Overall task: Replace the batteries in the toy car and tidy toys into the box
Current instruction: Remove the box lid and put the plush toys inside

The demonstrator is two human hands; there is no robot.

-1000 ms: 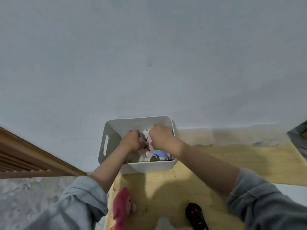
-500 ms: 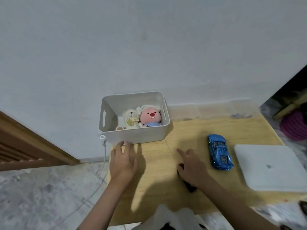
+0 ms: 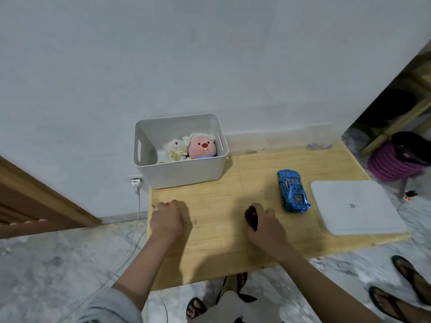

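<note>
The blue toy car (image 3: 292,191) stands on the wooden table (image 3: 217,252), right of centre. My right hand (image 3: 267,228) grips a black remote (image 3: 251,217) with red buttons, just left of the car. At the table's left edge my left hand (image 3: 166,219) rests with its fingers curled under, and nothing shows in it. The white box (image 3: 179,172) stands at the back left against the wall. It holds a cream plush bear (image 3: 175,149) and a pink plush beaver (image 3: 202,148).
A flat white device (image 3: 354,209) lies at the table's right end. A white charger (image 3: 136,183) and its cable hang left of the table. A purple basket (image 3: 388,165) stands on the floor at the right. Another person's sandalled feet (image 3: 410,279) are at the lower right.
Both hands have come out of the box and down to the table. The left hand went from flat to curled. The right hand now grips the black remote.
</note>
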